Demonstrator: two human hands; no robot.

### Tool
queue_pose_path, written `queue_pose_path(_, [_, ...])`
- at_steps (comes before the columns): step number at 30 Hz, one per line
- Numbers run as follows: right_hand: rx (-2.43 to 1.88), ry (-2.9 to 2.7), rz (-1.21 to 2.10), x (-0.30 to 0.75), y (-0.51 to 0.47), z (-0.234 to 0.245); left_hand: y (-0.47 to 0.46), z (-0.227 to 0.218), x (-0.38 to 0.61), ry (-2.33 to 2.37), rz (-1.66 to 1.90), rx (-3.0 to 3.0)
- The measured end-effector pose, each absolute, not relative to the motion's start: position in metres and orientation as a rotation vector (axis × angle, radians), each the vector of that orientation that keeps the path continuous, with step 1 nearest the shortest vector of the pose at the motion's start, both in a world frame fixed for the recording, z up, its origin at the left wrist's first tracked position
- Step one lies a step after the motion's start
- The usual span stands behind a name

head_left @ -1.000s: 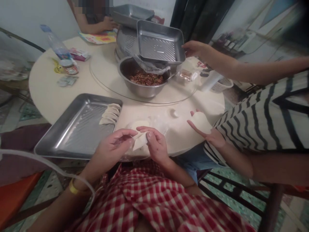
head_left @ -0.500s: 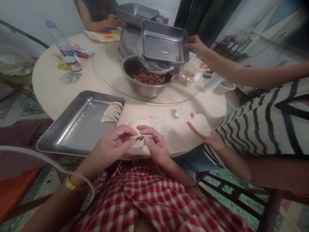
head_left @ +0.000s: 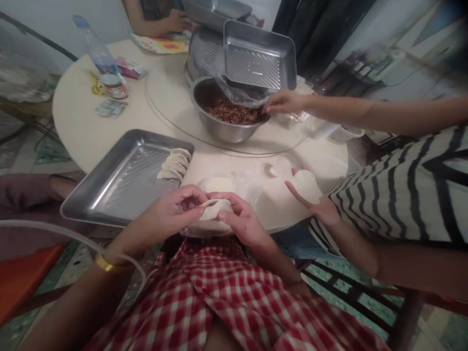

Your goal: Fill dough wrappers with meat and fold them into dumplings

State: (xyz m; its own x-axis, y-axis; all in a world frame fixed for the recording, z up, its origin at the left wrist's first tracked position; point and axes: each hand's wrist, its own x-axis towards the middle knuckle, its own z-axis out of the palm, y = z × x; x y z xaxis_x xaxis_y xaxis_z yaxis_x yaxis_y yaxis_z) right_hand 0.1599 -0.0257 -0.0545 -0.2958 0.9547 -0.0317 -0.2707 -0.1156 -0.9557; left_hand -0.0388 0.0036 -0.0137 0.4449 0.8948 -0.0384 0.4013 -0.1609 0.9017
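Between my hands is a folded dumpling (head_left: 215, 209), its pale dough edge partly pinched together. My left hand (head_left: 179, 207) grips its left end between thumb and fingers. On the other end, my right hand (head_left: 243, 219) presses with thumb and fingers. Just behind it lies a round dough wrapper (head_left: 219, 184) on the floury tabletop. To the left stands a metal tray (head_left: 109, 195), with several finished dumplings (head_left: 174, 165) lined up along its right side.
A metal bowl of minced filling (head_left: 234, 114) stands on the glass turntable (head_left: 164, 105). At right, a co-worker's hand (head_left: 281, 101) reaches to the bowl's rim; their other hand holds a wrapper (head_left: 306, 186). A bottle (head_left: 97, 53) and a jar (head_left: 114, 87) stand far left.
The dumpling in my hands has tilted, showing more of its side. The co-worker's far hand has moved from the upright tray down to the filling bowl. The view has shifted slightly.
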Motion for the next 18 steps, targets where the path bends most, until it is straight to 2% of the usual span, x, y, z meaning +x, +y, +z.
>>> queue_pose_path(6, [-0.926,-1.298,1.422,0.158,-0.025,-0.052,0.001,-0.011,-0.038,1.103,0.654,1.801])
queue_pose_path(18, [-0.968,-1.244,1.225,0.145,-0.019,-0.056,-0.012,-0.010,-0.028,1.206,0.898,1.930])
